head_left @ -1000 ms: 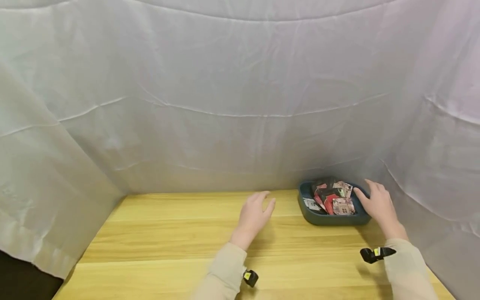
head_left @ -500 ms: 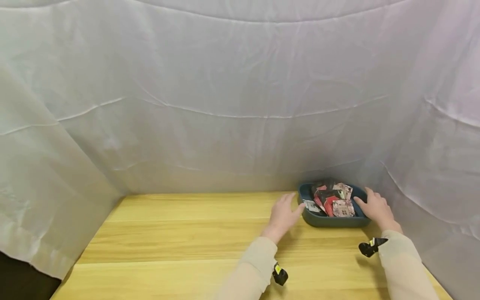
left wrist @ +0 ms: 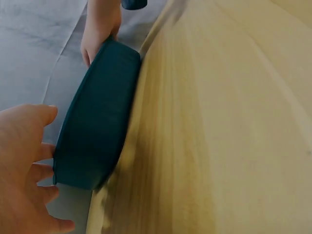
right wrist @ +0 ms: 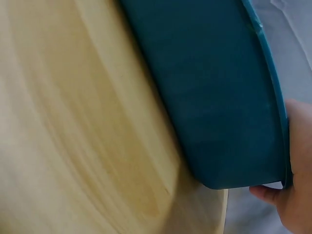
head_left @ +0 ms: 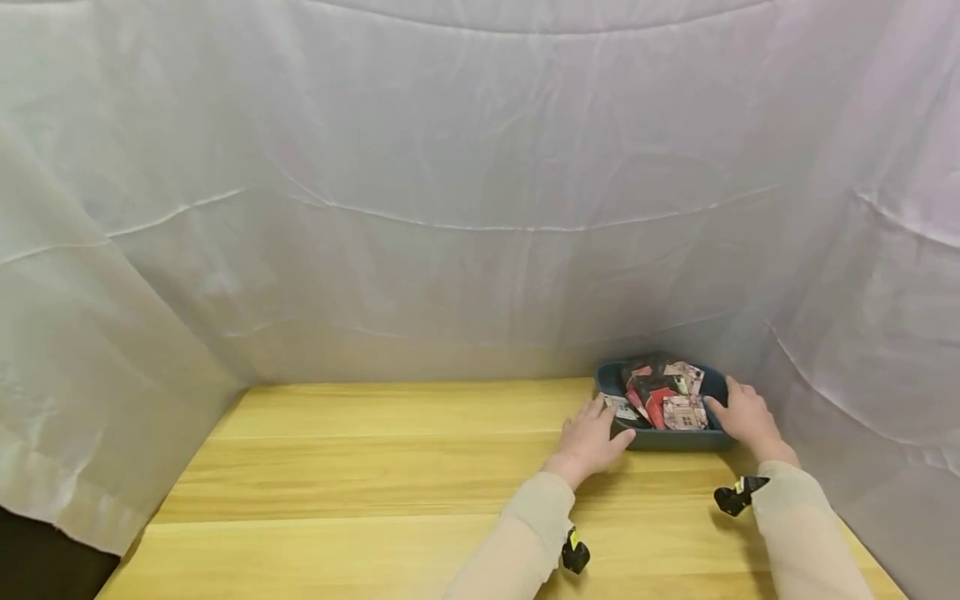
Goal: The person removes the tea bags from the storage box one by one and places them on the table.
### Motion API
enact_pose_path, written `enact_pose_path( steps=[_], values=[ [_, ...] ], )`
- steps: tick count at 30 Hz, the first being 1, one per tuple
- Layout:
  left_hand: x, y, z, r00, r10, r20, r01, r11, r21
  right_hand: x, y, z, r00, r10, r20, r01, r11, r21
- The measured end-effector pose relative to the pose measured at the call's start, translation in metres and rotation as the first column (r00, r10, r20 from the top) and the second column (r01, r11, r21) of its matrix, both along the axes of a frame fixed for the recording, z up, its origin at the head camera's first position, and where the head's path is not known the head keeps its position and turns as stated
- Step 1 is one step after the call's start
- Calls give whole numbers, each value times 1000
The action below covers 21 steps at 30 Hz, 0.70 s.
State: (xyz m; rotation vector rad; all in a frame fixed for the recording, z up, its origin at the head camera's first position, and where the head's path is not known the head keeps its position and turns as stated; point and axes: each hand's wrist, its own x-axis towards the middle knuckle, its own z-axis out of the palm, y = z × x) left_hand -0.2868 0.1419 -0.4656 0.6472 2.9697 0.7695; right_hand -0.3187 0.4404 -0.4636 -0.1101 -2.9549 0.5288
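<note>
A dark teal oblong plastic basin (head_left: 675, 439) sits at the back right of the wooden table. Several flat printed pieces (head_left: 684, 412), red, black and pink, lie heaped inside; whether they are cards or packets I cannot tell. My right hand (head_left: 752, 422) grips the basin's right end, with the rim between thumb and fingers, as the right wrist view confirms. At the opposite end is my left hand (head_left: 590, 439), its fingers spread and loosely bent. In the left wrist view those fingertips (left wrist: 45, 170) come up against the basin's end, and the thumb stands apart from the rim.
Grey cloth (head_left: 480, 275) hangs behind the table and along both sides, close to the basin's back and right end. The wooden tabletop (head_left: 337, 467) stretches to the left and front. A black camera is strapped to each wrist.
My left hand has moved right, from the bare tabletop to the basin's left end. The right hand has come in from just off the right rim and now grips it. The basin has barely moved.
</note>
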Motion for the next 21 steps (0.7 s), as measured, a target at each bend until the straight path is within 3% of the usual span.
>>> enact_pose_path(
  steps=[6, 13, 21],
  values=[
    [2, -8, -5, 1000, 15, -15, -15, 1000, 11, 2, -7, 0, 1000, 1, 18, -2, 998, 56],
    [7, -24, -2, 999, 34, -21, -33, 999, 30, 5, -19, -2, 1000, 11, 17, -13, 996, 84],
    [11, -53, 0, 999, 30, -12, -29, 999, 44, 11, -40, -3, 995, 97, -22, -93, 986, 139]
  ],
)
